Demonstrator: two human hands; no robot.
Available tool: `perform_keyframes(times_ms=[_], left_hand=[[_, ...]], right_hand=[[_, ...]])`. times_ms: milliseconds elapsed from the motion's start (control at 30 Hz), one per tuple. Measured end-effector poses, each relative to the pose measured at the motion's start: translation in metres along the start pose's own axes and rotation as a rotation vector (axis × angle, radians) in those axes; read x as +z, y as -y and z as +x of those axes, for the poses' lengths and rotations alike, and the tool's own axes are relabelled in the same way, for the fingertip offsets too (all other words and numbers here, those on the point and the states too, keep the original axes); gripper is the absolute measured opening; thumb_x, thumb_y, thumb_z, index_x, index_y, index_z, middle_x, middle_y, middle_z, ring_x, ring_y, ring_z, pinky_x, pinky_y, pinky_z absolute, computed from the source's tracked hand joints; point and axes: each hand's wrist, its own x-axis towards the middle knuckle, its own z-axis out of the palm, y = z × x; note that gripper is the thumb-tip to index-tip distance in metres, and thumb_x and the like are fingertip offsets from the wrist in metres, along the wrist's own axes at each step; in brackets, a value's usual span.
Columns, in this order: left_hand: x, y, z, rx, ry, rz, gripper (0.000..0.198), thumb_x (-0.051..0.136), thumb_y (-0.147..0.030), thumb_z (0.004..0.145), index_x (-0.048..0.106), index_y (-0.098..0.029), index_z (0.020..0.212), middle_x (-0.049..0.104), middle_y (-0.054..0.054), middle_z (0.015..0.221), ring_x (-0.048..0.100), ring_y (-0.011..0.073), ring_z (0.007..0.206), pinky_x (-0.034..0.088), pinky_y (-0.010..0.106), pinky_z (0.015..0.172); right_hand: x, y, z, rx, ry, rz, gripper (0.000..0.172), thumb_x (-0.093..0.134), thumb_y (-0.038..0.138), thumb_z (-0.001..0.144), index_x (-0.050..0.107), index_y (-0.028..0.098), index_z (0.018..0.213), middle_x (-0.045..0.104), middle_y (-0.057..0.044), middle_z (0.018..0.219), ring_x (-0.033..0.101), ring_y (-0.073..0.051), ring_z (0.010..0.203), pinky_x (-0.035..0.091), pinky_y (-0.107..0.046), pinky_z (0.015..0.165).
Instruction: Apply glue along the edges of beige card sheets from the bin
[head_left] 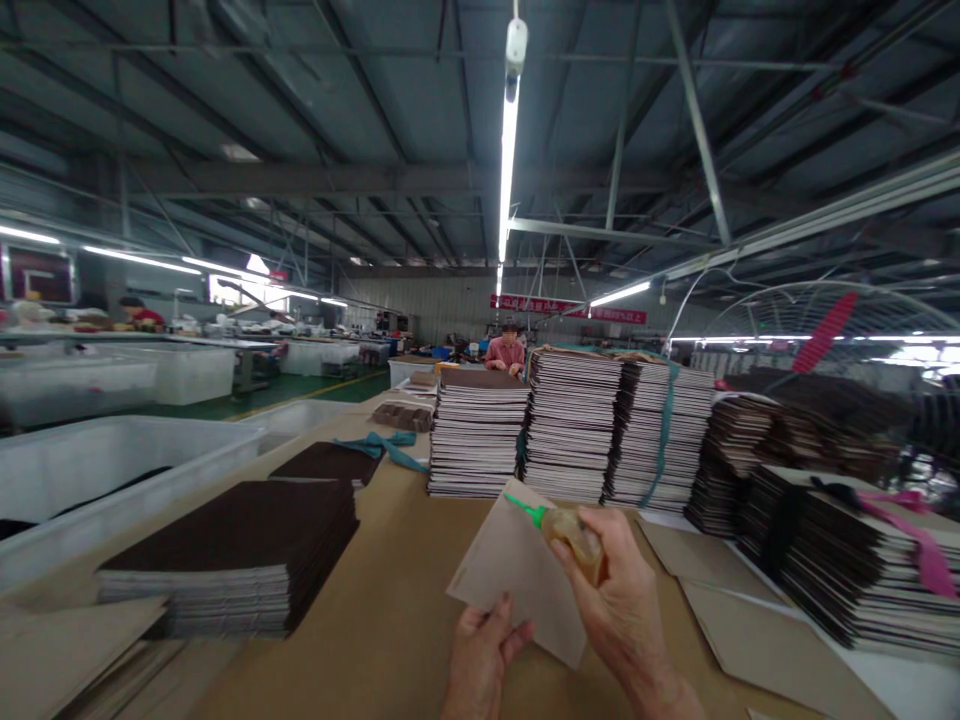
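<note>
My right hand [626,590] is wrapped round a glue bottle [564,530], an amber squeeze bottle with a green nozzle. Its nozzle points left, over the upper corner of a flat beige board [517,580]. The near edge of that board is pinched by my left hand [484,650], thumb on top; the board tilts above the brown tabletop [375,590]. Whether glue is coming out cannot be made out. To the left lies a low stack of dark-topped panels [232,540].
Tall stacks of layered panels [480,435] stand across the back, one tied with a teal strip [666,430]. Loose beige boards [772,640] lie at right, beside a stack with a pink ribbon [919,540]. A white bin [135,450] borders the left edge. A person [506,350] sits beyond the stacks.
</note>
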Motion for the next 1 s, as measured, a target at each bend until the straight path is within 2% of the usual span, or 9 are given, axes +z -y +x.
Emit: perform_keyframes(times_ms=[133, 300, 433, 733, 867, 1000], left_hand=[[0.0, -0.001, 0.0, -0.009, 0.021, 0.005, 0.042, 0.082, -0.024, 0.064, 0.063, -0.013, 0.099, 0.068, 0.013, 0.104, 0.065, 0.0278, 0.091, 0.06, 0.039, 0.071], [-0.001, -0.001, 0.003, -0.017, -0.027, -0.006, 0.038, 0.081, -0.019, 0.063, 0.063, -0.014, 0.096, 0.069, 0.012, 0.101, 0.066, 0.0274, 0.089, 0.061, 0.04, 0.071], [0.001, -0.003, 0.001, -0.012, -0.017, -0.008, 0.037, 0.08, -0.017, 0.065, 0.063, -0.013, 0.097, 0.068, 0.013, 0.102, 0.066, 0.0275, 0.089, 0.06, 0.04, 0.072], [0.005, -0.005, -0.003, 0.023, -0.024, 0.014, 0.024, 0.074, -0.012, 0.071, 0.064, -0.012, 0.093, 0.068, 0.011, 0.097, 0.065, 0.0234, 0.084, 0.061, 0.038, 0.069], [0.004, -0.005, -0.004, 0.016, -0.02, 0.028, 0.027, 0.072, -0.014, 0.072, 0.063, -0.013, 0.097, 0.067, 0.011, 0.102, 0.064, 0.0243, 0.088, 0.06, 0.039, 0.071], [0.003, -0.005, -0.002, 0.011, 0.01, 0.045, 0.03, 0.076, -0.017, 0.069, 0.064, -0.012, 0.096, 0.067, 0.013, 0.101, 0.064, 0.0253, 0.089, 0.06, 0.041, 0.074]], right_hand=[[0.0, -0.001, 0.0, 0.024, -0.062, -0.003, 0.026, 0.059, 0.036, 0.088, 0.051, 0.024, 0.111, 0.053, -0.003, 0.102, 0.053, -0.018, 0.094, 0.043, -0.032, 0.082], [0.0, -0.001, -0.002, 0.035, 0.03, 0.023, 0.025, 0.057, 0.035, 0.089, 0.051, 0.024, 0.111, 0.053, -0.003, 0.101, 0.054, -0.019, 0.091, 0.045, -0.032, 0.079], [-0.003, 0.002, -0.001, 0.05, -0.014, -0.01, 0.025, 0.057, 0.037, 0.089, 0.052, 0.022, 0.109, 0.054, -0.005, 0.099, 0.053, -0.02, 0.09, 0.045, -0.034, 0.078], [-0.01, 0.001, 0.003, 0.018, -0.012, -0.075, 0.023, 0.055, 0.036, 0.09, 0.051, 0.023, 0.109, 0.052, -0.004, 0.098, 0.056, -0.019, 0.086, 0.045, -0.033, 0.078], [-0.014, 0.002, 0.001, 0.059, 0.012, -0.095, 0.025, 0.055, 0.038, 0.09, 0.05, 0.024, 0.11, 0.053, -0.004, 0.098, 0.056, -0.02, 0.086, 0.044, -0.034, 0.078], [-0.018, 0.002, -0.001, 0.035, -0.009, -0.116, 0.025, 0.055, 0.038, 0.089, 0.05, 0.024, 0.11, 0.053, -0.003, 0.099, 0.056, -0.019, 0.088, 0.045, -0.033, 0.077]])
